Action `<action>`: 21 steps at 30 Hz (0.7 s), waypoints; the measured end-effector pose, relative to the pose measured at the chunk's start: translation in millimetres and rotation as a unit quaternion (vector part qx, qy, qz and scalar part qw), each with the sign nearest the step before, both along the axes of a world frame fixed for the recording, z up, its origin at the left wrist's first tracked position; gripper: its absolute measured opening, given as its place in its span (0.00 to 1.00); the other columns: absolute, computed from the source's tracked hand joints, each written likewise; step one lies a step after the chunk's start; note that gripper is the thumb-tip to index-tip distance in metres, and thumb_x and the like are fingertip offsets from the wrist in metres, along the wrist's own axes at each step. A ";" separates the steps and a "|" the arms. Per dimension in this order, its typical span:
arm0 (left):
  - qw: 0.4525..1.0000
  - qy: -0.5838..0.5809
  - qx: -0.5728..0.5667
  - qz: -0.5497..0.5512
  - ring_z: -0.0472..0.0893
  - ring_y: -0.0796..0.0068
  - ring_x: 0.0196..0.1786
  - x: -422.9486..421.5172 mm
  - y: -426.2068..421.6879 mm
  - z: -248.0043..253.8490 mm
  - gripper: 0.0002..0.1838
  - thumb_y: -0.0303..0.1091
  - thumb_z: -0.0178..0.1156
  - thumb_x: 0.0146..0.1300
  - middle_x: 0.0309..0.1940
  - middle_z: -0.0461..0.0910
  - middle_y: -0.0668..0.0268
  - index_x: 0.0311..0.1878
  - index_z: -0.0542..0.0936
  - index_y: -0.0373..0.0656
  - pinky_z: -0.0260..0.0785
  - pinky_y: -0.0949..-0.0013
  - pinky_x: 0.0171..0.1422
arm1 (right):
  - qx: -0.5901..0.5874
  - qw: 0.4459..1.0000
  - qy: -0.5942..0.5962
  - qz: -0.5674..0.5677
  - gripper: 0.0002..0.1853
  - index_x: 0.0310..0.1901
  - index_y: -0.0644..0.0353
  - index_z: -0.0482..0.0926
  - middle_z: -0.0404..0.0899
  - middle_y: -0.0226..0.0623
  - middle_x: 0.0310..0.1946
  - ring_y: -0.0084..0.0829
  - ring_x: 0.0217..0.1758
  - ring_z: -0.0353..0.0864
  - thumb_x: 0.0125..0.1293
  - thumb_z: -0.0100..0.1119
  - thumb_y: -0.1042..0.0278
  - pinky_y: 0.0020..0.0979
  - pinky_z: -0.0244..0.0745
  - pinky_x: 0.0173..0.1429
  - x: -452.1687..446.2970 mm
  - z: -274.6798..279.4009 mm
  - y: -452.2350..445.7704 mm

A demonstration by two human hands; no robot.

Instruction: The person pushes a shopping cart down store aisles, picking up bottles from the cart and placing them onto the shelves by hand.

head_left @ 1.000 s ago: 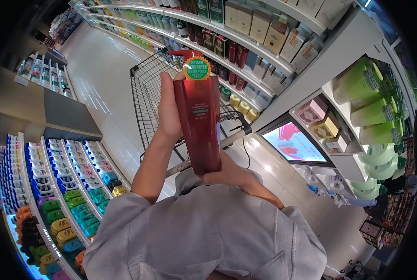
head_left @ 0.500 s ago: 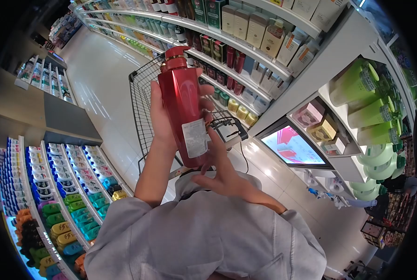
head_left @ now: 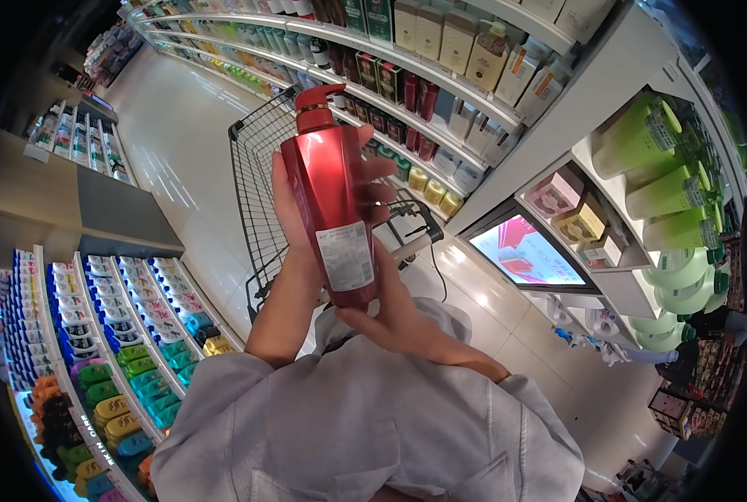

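Observation:
A glossy red pump bottle (head_left: 323, 180) is held up tilted in front of my chest, its pump head at the top. A white printed label (head_left: 346, 258) on its lower part faces me. My left hand (head_left: 294, 222) is wrapped around the bottle from behind, thumb along the left side and fingertips showing past the right edge. At the base, my right hand (head_left: 394, 314) cups the bottle's lower right side. Its thumb lies under the bottom, and its other fingers are partly hidden behind the bottle.
A wire shopping cart (head_left: 252, 159) stands just beyond my hands. Shelves of boxed and bottled products (head_left: 440, 75) curve along the far side. At right are a lit screen (head_left: 528, 251) and green bottles (head_left: 641, 138); at left, a rack of colourful packs (head_left: 122, 360).
My right hand has moved in against the base, where its fingers were spread before. The bottle has turned slightly, and its label sits a little further left and lower.

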State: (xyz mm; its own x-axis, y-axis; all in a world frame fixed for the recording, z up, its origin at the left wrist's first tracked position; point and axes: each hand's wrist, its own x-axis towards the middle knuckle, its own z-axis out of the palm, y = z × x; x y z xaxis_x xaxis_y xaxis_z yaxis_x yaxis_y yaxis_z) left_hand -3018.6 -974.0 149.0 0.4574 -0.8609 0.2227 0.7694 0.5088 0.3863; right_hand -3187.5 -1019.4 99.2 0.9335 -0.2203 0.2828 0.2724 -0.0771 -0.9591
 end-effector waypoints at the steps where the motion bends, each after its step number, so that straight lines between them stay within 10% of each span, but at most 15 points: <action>1: 1.000 0.002 -0.019 -0.021 0.88 0.45 0.47 3.1 0.3 -4.0 0.57 0.80 0.38 0.67 0.58 0.79 0.36 0.79 0.57 0.34 0.85 0.52 0.43 | -0.014 1.000 -0.015 -0.009 0.56 0.81 0.65 0.39 0.75 0.53 0.64 0.41 0.60 0.83 0.64 0.73 0.67 0.37 0.79 0.58 0.9 -0.1 0.6; 8: 1.000 -0.014 0.005 -0.008 0.87 0.48 0.39 -4.4 6.7 -1.4 0.59 0.83 0.36 0.65 0.54 0.81 0.41 0.78 0.61 0.36 0.82 0.54 0.39 | -0.017 0.999 -0.022 -0.029 0.57 0.81 0.66 0.41 0.82 0.48 0.51 0.35 0.43 0.86 0.61 0.75 0.67 0.33 0.80 0.43 0.9 -12.7 6.3; 12: 0.992 -0.113 0.052 0.016 0.85 0.55 0.43 6.0 0.9 -9.8 0.51 0.76 0.34 0.72 0.54 0.81 0.48 0.77 0.63 0.36 0.79 0.55 0.47 | 0.017 0.997 -0.022 -0.067 0.57 0.81 0.65 0.38 0.70 0.54 0.67 0.39 0.64 0.81 0.62 0.73 0.74 0.36 0.82 0.59 -3.2 -15.4 11.6; 15: 0.963 -0.115 0.222 0.095 0.81 0.57 0.55 -2.4 6.6 1.4 0.42 0.65 0.31 0.80 0.59 0.80 0.54 0.75 0.64 0.33 0.71 0.53 0.63 | 0.004 0.993 0.064 -0.104 0.48 0.80 0.64 0.44 0.78 0.49 0.55 0.34 0.45 0.87 0.70 0.67 0.64 0.31 0.84 0.44 3.7 -6.2 -3.4; 18: 0.939 -0.166 0.277 0.116 0.81 0.60 0.56 -9.2 7.1 17.9 0.41 0.63 0.31 0.80 0.61 0.79 0.55 0.75 0.65 0.34 0.71 0.55 0.64 | 0.333 0.934 0.127 0.040 0.42 0.78 0.62 0.51 0.81 0.45 0.44 0.31 0.28 0.83 0.76 0.56 0.44 0.27 0.76 0.28 12.9 -18.2 -31.6; 21: 0.923 -0.259 0.268 0.101 0.81 0.66 0.58 -0.6 12.6 12.5 0.33 0.53 0.42 0.80 0.61 0.80 0.56 0.72 0.69 0.32 0.71 0.60 0.65 | 0.267 0.945 0.142 0.126 0.53 0.78 0.57 0.55 0.78 0.43 0.35 0.24 0.15 0.69 0.68 0.40 0.17 0.24 0.64 0.19 9.0 -30.0 -39.2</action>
State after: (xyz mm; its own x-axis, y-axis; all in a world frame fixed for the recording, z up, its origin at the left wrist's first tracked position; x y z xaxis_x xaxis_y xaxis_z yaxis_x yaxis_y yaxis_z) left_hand -3019.2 -961.4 161.4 0.5719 -0.8200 0.0227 0.3224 0.2502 0.9129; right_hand -3178.5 -1058.7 69.2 0.9970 -0.0210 -0.0748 -0.0560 0.4720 -0.8798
